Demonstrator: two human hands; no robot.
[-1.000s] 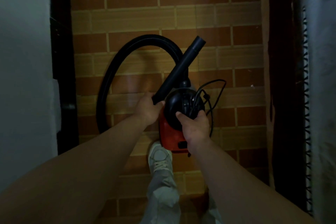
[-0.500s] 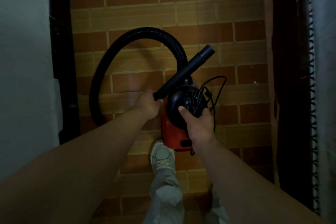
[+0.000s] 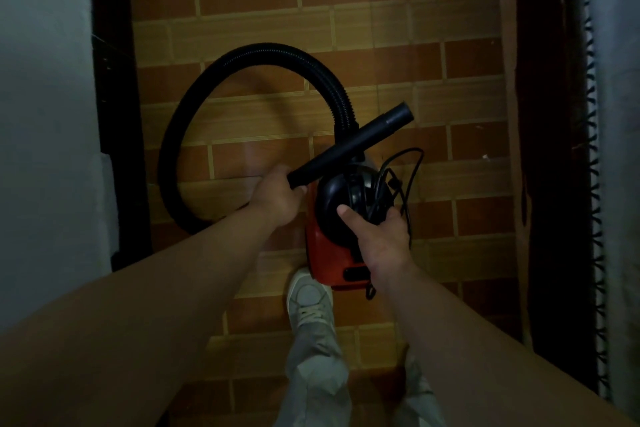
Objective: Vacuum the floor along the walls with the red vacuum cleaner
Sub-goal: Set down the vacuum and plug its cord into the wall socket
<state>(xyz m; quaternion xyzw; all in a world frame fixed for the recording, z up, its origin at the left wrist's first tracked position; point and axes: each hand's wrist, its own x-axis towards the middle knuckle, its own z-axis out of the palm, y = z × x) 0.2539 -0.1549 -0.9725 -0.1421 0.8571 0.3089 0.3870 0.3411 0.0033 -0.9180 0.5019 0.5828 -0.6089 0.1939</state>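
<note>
Over the floor (image 3: 381, 45), the left hand (image 3: 277, 196) grips the tube (image 3: 349, 146), pointing to two o'clock; the right hand (image 3: 381, 239) holds the vacuum (image 3: 329, 253).

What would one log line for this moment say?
left hand: grips nozzle tube | right hand: holds red vacuum cleaner | hose: looped

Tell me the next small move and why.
Probably set the red vacuum cleaner down on the floor so the cord can be freed: the right hand grips its black top with the cord bunched there, while the left hand holds the nozzle.
</note>
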